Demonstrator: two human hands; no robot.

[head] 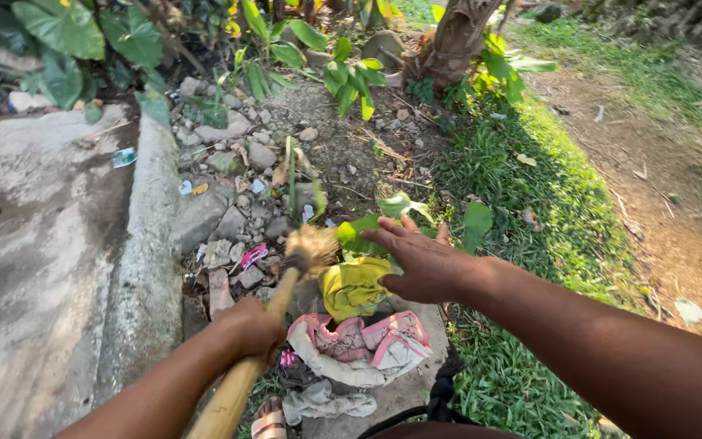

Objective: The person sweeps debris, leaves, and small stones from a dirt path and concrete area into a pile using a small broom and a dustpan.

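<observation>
Off to the side there was a cracked concrete slab (34,244) with a raised curb (149,244), plus a couple of bits of litter (123,157) lying on it. Past that sat a heap of grey rubble stones (229,219). Big-leafed plants (83,41) crowded the top edge, a tree trunk (457,36) stood behind, and a dirt path (660,203) ran alongside the grass strip (546,195).

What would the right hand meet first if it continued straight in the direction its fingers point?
Probably the green leaf just past the fingertips of the right hand, which is open, palm down, pointing up-left. The broom head lies a little further left; depth is unclear from one view.
</observation>
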